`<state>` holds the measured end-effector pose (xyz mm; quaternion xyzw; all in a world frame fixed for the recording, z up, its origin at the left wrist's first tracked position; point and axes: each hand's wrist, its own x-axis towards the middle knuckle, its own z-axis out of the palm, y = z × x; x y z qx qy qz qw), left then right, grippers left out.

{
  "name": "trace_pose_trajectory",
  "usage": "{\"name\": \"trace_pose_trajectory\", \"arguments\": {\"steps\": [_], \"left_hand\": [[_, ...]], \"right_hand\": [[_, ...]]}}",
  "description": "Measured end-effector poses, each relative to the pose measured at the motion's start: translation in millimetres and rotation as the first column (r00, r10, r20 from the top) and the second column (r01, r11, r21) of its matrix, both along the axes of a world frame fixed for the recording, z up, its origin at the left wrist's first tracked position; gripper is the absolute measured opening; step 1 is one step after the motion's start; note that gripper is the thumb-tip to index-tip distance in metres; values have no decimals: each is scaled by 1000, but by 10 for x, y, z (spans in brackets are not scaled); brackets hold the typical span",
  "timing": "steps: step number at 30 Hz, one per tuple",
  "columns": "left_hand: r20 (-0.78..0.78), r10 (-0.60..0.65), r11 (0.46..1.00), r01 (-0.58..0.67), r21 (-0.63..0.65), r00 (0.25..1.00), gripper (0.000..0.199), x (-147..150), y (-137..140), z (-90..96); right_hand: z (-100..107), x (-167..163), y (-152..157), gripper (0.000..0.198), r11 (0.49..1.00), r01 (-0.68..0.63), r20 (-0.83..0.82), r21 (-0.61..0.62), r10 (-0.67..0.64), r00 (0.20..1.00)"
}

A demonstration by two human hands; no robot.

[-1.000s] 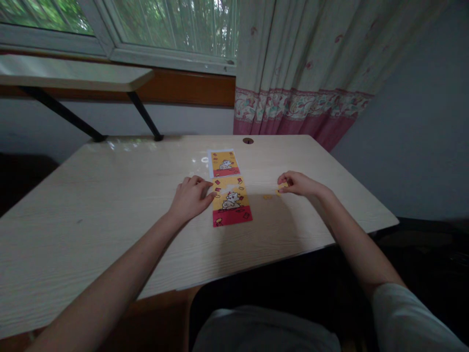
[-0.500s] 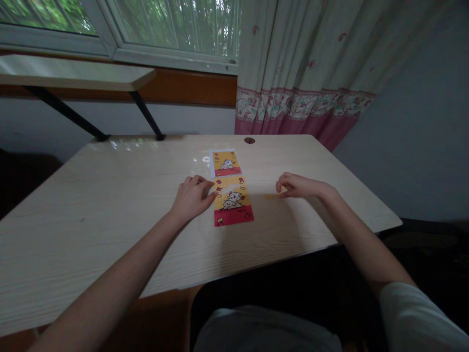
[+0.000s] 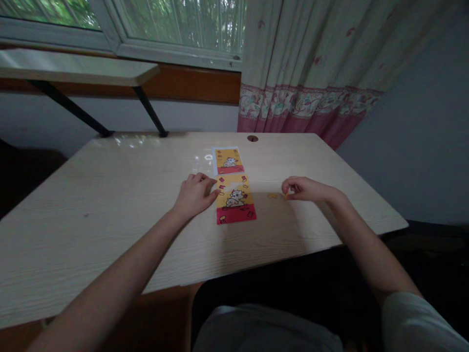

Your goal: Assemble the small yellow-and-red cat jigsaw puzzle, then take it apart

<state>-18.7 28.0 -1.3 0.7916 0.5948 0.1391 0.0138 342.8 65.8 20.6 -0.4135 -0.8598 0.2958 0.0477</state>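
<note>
A yellow and red jigsaw puzzle (image 3: 236,213) with a white cartoon animal lies flat on the table, and a pale gap shows in its upper part. My left hand (image 3: 196,195) rests at its left edge, thumb and fingers apart, the tips touching the border. To the right, my right hand (image 3: 302,188) pinches a small yellow puzzle piece (image 3: 285,197) between thumb and fingertips, low over the wood. Another loose yellow piece (image 3: 271,195) lies between that hand and the puzzle. Just beyond the puzzle is a printed picture (image 3: 230,161) of the same scene on white-edged paper.
The light wooden table (image 3: 128,210) has a round cable hole (image 3: 252,139) near its back edge. At the back left, a raised shelf (image 3: 80,68) stands on black legs. Behind the table hangs a patterned curtain (image 3: 293,102) beside a window (image 3: 183,24).
My right hand's fingers have closed on a yellow piece and moved slightly right, leaving the other loose piece more visible. My left hand stays at the puzzle's edge. The view has shifted a little.
</note>
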Motion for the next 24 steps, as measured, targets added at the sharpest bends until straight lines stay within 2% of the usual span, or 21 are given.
{"name": "trace_pose_trajectory", "arguments": {"steps": [4, 8, 12, 15, 18, 21, 24], "left_hand": [[8, -4, 1000, 4, 1, 1000, 42, -6, 5, -15], [37, -8, 1000, 7, 15, 999, 41, -19, 20, -41], [191, -31, 999, 23, 45, 981, 37, 11, 54, 24], [385, -82, 996, 90, -1, 919, 29, 87, 87, 151], [543, -87, 966, 203, -157, 835, 28, 182, 129, 263], [639, -105, 924, 312, -221, 762, 26, 258, 191, 298], [670, -104, 923, 322, -210, 735, 23, 304, 256, 276]], "right_hand": [[4, 6, -65, 20, 997, 28, -38, -73, -31, 999], [101, -51, -86, 25, 989, 63, -131, -135, -81, 988], [257, -299, -9, 27, 993, 74, -299, -89, -98, 949], [312, -602, 84, 24, 995, 52, -436, -87, -85, 896], [282, -909, 158, 24, 991, 17, -524, -130, -83, 847], [213, -1132, 188, 24, 987, 13, -583, -157, -104, 806], [142, -1242, 187, 23, 979, 14, -641, -202, -143, 754]]}}
